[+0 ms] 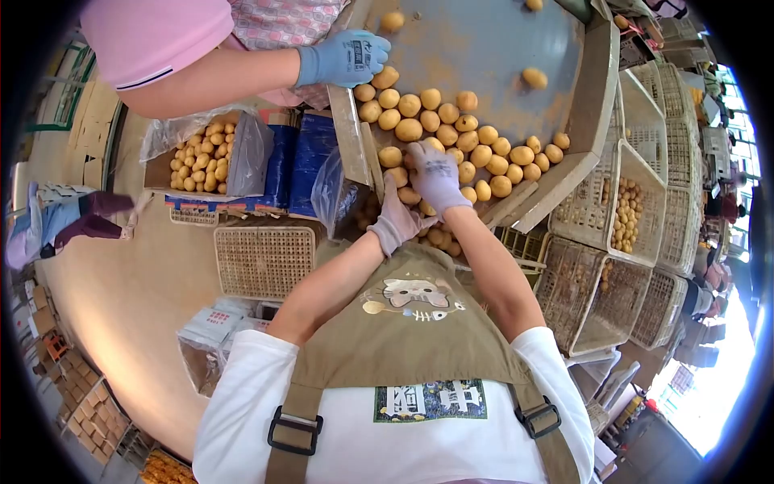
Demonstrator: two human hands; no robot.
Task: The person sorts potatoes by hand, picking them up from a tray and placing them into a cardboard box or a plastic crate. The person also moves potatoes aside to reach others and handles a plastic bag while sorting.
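Observation:
Round yellow-brown fruits or potatoes (pixel 481 156) lie clustered at the near end of a grey sorting table (pixel 484 64) with raised wooden edges. My right hand (pixel 435 171), in a pale glove, is over the near left part of the cluster, its fingers bent down around something I cannot make out. My left hand (pixel 395 219), also gloved, is at the table's near opening, beside several of the round items; its fingers are partly hidden. Below both hands, more of these items (pixel 439 238) lie in a container against my apron.
At the upper left, another person's blue-gloved hand (pixel 345 59) rests by the table's left edge. A lined box of round items (pixel 203 158) stands left. Stacked plastic crates (pixel 588 202) are on the right, and an upturned crate (pixel 266 262) is at lower left.

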